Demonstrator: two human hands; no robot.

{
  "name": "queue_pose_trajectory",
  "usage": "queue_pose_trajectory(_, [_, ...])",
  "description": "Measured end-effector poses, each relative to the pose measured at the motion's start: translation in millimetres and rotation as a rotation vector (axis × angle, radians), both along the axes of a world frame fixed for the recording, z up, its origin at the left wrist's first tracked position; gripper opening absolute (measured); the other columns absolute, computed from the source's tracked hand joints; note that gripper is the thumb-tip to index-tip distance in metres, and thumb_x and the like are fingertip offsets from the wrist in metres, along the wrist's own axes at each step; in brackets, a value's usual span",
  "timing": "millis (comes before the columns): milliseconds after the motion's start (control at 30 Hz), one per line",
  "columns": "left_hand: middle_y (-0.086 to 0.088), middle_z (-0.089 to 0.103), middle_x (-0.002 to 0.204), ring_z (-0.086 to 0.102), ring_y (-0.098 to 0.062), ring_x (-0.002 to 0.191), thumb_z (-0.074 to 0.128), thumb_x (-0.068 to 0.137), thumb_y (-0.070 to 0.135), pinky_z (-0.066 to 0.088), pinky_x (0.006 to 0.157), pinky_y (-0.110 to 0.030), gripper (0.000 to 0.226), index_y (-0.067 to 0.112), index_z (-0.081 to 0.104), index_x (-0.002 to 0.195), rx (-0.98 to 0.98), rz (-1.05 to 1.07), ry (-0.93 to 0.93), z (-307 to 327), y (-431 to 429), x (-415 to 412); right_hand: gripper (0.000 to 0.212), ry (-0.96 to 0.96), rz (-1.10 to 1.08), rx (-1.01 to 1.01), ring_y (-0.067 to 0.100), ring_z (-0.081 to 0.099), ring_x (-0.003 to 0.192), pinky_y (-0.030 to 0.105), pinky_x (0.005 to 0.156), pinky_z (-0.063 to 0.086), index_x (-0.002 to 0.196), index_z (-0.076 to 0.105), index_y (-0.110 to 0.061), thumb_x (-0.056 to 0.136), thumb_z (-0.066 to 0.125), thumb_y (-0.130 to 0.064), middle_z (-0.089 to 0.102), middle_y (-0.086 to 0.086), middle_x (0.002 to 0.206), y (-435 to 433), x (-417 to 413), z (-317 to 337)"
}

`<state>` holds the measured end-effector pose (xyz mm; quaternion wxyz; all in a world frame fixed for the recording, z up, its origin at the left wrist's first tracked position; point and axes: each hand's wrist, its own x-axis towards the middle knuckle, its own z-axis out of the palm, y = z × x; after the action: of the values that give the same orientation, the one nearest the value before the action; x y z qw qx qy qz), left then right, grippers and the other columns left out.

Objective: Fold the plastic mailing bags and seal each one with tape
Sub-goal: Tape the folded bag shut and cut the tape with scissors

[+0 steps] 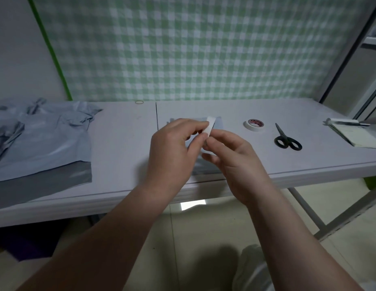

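A short strip of white tape (210, 126) is pinched between my left hand (174, 148) and my right hand (229, 150), held just above the table's middle. Under my hands lies a folded grey-blue mailing bag (217, 122), mostly hidden by them. The roll of white tape (254, 124) lies flat on the table to the right of my hands. A pile of unfolded grey-blue mailing bags (46, 139) covers the table's left end.
Black scissors (286, 139) lie shut to the right of the roll. A notebook with a pen (355, 133) sits at the far right of the white table (124, 148). A rubber band (139, 102) lies at the back edge, by the checked green curtain.
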<state>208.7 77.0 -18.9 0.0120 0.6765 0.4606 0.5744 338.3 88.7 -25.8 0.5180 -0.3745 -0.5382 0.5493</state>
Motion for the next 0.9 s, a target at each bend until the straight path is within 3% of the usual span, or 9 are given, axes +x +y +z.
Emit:
queue_pose_trajectory(67, [0.01, 0.069, 0.09, 0.065, -0.009, 0.082, 0.066, 0.083, 0.015, 0.055, 0.075, -0.033, 0.016, 0.013, 0.074, 0.097, 0.001, 0.012, -0.003, -0.8, -0.6, -1.3, 0.019, -0.055, -0.003, 0.045, 0.016, 0.065, 0.098, 0.028, 0.082, 0.053, 0.108, 0.068, -0.011, 0.091, 0.06, -0.014, 0.068, 0.004, 0.112, -2.0, 0.2, 0.4])
queue_pose_trajectory(167, [0.005, 0.07, 0.086, 0.065, -0.009, 0.08, 0.066, 0.083, 0.015, 0.055, 0.074, -0.033, 0.012, 0.013, 0.074, 0.092, -0.03, 0.003, -0.008, -0.3, -0.7, -1.9, 0.015, -0.169, -0.036, 0.116, 0.011, 0.06, 0.083, 0.029, 0.082, 0.051, 0.101, 0.07, -0.016, 0.089, 0.064, -0.013, 0.067, 0.008, 0.103, -3.2, 2.1, 0.0])
queue_pose_trajectory(267, [0.007, 0.068, 0.082, 0.063, -0.006, 0.078, 0.067, 0.083, 0.013, 0.053, 0.073, -0.025, 0.006, 0.014, 0.072, 0.086, -0.102, -0.019, -0.039, 3.1, -0.5, -1.0, 0.007, -0.318, -0.112, 0.209, -0.001, 0.053, 0.073, 0.014, 0.072, 0.043, 0.089, 0.07, -0.02, 0.086, 0.068, -0.014, 0.058, 0.002, 0.096, -1.1, 4.5, -2.2])
queue_pose_trajectory(400, [0.01, 0.062, 0.081, 0.058, -0.004, 0.079, 0.065, 0.087, 0.013, 0.046, 0.069, -0.013, 0.008, 0.018, 0.067, 0.082, -0.23, -0.028, 0.017, 10.5, 2.8, -5.2, 0.017, -0.518, -0.201, 0.301, -0.013, 0.047, 0.08, 0.003, 0.071, 0.039, 0.077, 0.062, -0.035, 0.083, 0.07, -0.021, 0.05, -0.003, 0.108, 2.2, 10.6, 0.7])
queue_pose_trajectory(533, [0.004, 0.06, 0.083, 0.057, -0.014, 0.084, 0.057, 0.092, 0.015, 0.044, 0.073, -0.019, 0.013, 0.021, 0.058, 0.081, -0.375, -0.03, 0.112, 12.5, 10.2, -7.7, 0.015, -0.641, -0.199, 0.381, -0.007, 0.044, 0.093, 0.006, 0.072, 0.036, 0.072, 0.059, -0.038, 0.083, 0.069, -0.034, 0.053, -0.001, 0.103, 9.0, 17.8, 7.4])
queue_pose_trajectory(667, [-0.001, 0.058, 0.075, 0.06, -0.026, 0.076, 0.051, 0.095, 0.013, 0.054, 0.078, -0.047, 0.022, 0.023, 0.055, 0.075, -0.526, -0.103, -0.064, 14.1, 10.1, -5.6, 0.023, -0.649, -0.149, 0.336, -0.001, 0.046, 0.111, 0.024, 0.086, 0.046, 0.064, 0.06, -0.025, 0.083, 0.067, -0.036, 0.051, -0.008, 0.105, 13.1, 16.7, 11.9])
queue_pose_trajectory(767, [0.003, 0.054, 0.076, 0.056, -0.013, 0.072, 0.049, 0.096, 0.013, 0.057, 0.075, -0.034, 0.022, 0.021, 0.055, 0.076, -0.586, -0.157, -0.186, 17.9, 7.6, -5.8, 0.026, -0.669, -0.165, 0.303, 0.001, 0.052, 0.109, 0.025, 0.092, 0.044, 0.06, 0.061, -0.023, 0.082, 0.069, -0.034, 0.056, -0.004, 0.114, 17.5, 15.0, 20.4])
queue_pose_trajectory(833, [0.003, 0.054, 0.079, 0.054, -0.01, 0.073, 0.049, 0.096, 0.012, 0.057, 0.071, -0.028, 0.022, 0.019, 0.056, 0.077, -0.591, -0.182, -0.293, 21.5, 8.0, -6.8, 0.031, -0.652, -0.185, 0.289, 0.003, 0.057, 0.099, 0.024, 0.086, 0.043, 0.06, 0.062, -0.011, 0.081, 0.07, -0.033, 0.063, -0.001, 0.107, 21.3, 13.1, 26.1])
queue_pose_trajectory(900, [0.002, 0.053, 0.08, 0.053, -0.008, 0.072, 0.048, 0.097, 0.012, 0.058, 0.071, -0.029, 0.021, 0.016, 0.058, 0.079, -0.623, -0.183, -0.378, 24.2, 10.7, -9.7, 0.042, -0.557, -0.132, 0.247, 0.018, 0.059, 0.082, 0.031, 0.077, 0.044, 0.068, 0.06, 0.005, 0.082, 0.07, -0.033, 0.064, 0.014, 0.092, 24.4, 9.5, 29.0])
